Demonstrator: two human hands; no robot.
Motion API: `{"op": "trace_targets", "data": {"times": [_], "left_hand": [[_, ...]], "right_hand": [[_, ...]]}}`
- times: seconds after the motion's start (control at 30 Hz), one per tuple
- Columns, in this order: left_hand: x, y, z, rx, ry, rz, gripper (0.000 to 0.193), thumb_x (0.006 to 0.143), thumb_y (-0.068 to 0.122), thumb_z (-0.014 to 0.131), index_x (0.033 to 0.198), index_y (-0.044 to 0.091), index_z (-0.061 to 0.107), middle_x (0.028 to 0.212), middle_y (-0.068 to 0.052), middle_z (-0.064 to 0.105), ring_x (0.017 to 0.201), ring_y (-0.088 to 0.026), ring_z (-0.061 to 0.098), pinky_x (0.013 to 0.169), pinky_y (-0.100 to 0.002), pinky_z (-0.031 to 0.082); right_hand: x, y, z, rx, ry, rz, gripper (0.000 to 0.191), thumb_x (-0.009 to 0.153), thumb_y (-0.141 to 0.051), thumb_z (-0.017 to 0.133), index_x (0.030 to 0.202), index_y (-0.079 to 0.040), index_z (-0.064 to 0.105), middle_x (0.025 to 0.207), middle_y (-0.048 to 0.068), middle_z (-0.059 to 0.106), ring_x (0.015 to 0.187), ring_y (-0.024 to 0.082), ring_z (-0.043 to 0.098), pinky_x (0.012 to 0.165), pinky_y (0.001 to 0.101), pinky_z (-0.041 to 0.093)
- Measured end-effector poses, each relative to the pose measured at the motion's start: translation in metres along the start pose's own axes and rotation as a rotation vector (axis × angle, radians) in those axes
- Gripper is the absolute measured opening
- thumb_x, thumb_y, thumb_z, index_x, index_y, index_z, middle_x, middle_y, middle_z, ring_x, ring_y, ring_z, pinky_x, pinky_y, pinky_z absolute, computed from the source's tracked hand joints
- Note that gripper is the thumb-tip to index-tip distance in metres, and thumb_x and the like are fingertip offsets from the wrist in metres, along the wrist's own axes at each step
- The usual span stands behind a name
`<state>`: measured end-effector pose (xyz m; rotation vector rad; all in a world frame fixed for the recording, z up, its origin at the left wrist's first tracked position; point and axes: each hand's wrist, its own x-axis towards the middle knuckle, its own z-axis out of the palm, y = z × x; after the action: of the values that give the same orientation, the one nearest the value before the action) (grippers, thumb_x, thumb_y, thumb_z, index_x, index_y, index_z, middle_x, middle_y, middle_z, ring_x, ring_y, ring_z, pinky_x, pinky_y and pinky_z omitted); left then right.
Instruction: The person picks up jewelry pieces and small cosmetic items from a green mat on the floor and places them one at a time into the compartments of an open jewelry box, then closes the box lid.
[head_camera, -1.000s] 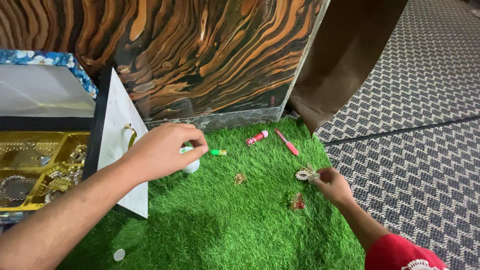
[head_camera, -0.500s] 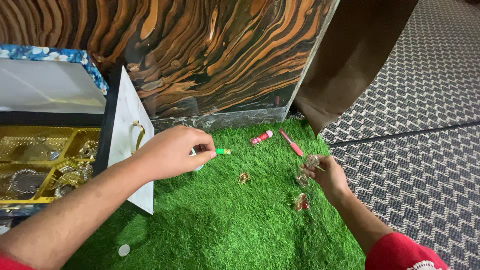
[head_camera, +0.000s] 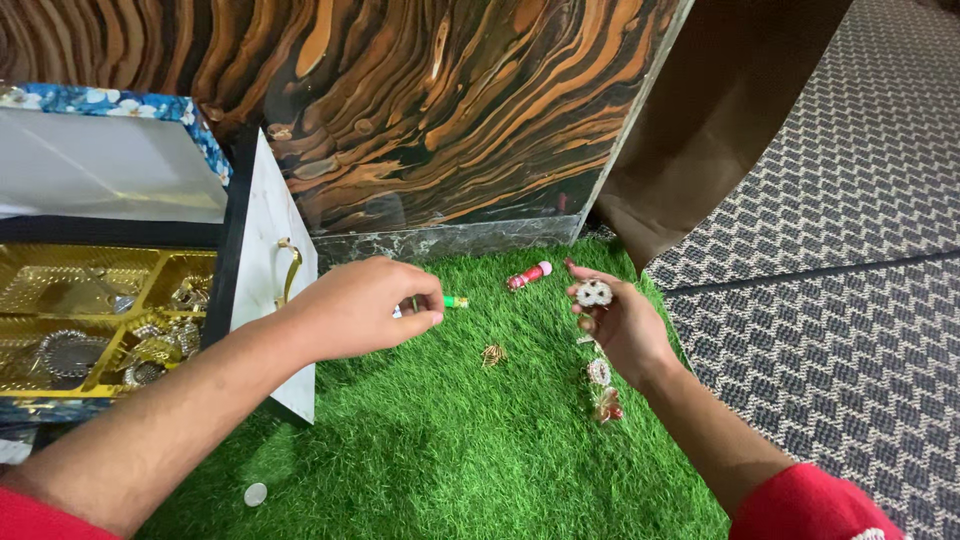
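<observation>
The left hand (head_camera: 365, 305) is closed in a pinch on a small stick with a green tip (head_camera: 453, 301), low over the grass mat (head_camera: 450, 440), while the right hand (head_camera: 615, 320) is half open, palm up, holding a round white ornament (head_camera: 594, 293) in its fingertips, probably to look at it. Around them lie 1 red stick (head_camera: 528, 275) at 12 o'clock, a gold piece (head_camera: 493, 354) between the hands, 2 ornaments (head_camera: 602, 388) at 6 o'clock of the right hand, a coin (head_camera: 256, 494), and the open gold tray (head_camera: 90, 320) at 9 o'clock; nothing blocks either hand.

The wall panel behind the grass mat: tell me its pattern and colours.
The wall panel has wavy orange, brown and black streaks, like marbled wood grain; the head view shows it.
</observation>
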<state>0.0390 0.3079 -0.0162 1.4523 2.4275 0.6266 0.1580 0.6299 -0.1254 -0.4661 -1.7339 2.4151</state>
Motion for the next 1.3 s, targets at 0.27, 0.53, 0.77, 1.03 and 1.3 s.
{"op": "trace_targets", "data": {"times": [0.27,0.53,0.77,1.03,1.3], "left_hand": [[-0.005,0.002,-0.006,-0.063,0.013,-0.03,0.048,0.085,0.038,0.071,0.123,0.008,0.066,0.117,-0.008,0.068,0.085,-0.018,0.076,0.078,-0.038,0.057],[-0.003,0.003,-0.004,-0.224,0.2,0.05,0.069,0.08,0.047,0.079,0.13,0.002,0.062,0.13,-0.013,0.062,0.101,-0.021,0.072,0.086,-0.036,0.057],[-0.012,0.003,-0.002,-0.294,0.257,0.066,0.053,0.078,0.035,0.081,0.121,0.006,0.069,0.119,-0.01,0.069,0.097,-0.02,0.073,0.077,-0.034,0.061],[-0.028,0.001,-0.007,-0.351,0.322,0.072,0.038,0.076,0.03,0.084,0.104,0.005,0.075,0.098,-0.006,0.077,0.086,-0.015,0.076,0.074,-0.033,0.058],[-0.043,0.008,-0.025,-0.398,0.428,-0.021,0.031,0.075,0.026,0.085,0.1,0.008,0.079,0.094,-0.002,0.079,0.086,-0.01,0.075,0.067,-0.029,0.057]], "right_hand": [[-0.007,-0.01,0.056,0.026,-0.075,0.009,0.032,0.106,-0.034,0.05,0.108,-0.005,0.065,0.111,0.01,0.075,0.083,0.012,0.064,0.074,0.0259,0.054],[-0.015,-0.009,0.097,0.086,-0.18,0.023,0.037,0.104,-0.038,0.055,0.112,-0.004,0.069,0.104,0.005,0.076,0.085,0.01,0.068,0.076,0.0266,0.055],[-0.019,0.002,0.124,0.123,-0.277,0.026,0.03,0.102,-0.028,0.061,0.119,-0.005,0.07,0.099,0.002,0.072,0.086,0.009,0.065,0.079,0.0283,0.056],[-0.029,0.003,0.145,0.135,-0.35,0.03,0.03,0.103,-0.03,0.061,0.119,-0.005,0.064,0.104,0.003,0.072,0.094,0.011,0.068,0.08,0.0288,0.055],[-0.037,-0.002,0.154,0.18,-0.342,0.037,0.036,0.104,-0.038,0.055,0.118,-0.005,0.061,0.109,0.006,0.071,0.096,0.016,0.068,0.083,0.0318,0.056]]}}
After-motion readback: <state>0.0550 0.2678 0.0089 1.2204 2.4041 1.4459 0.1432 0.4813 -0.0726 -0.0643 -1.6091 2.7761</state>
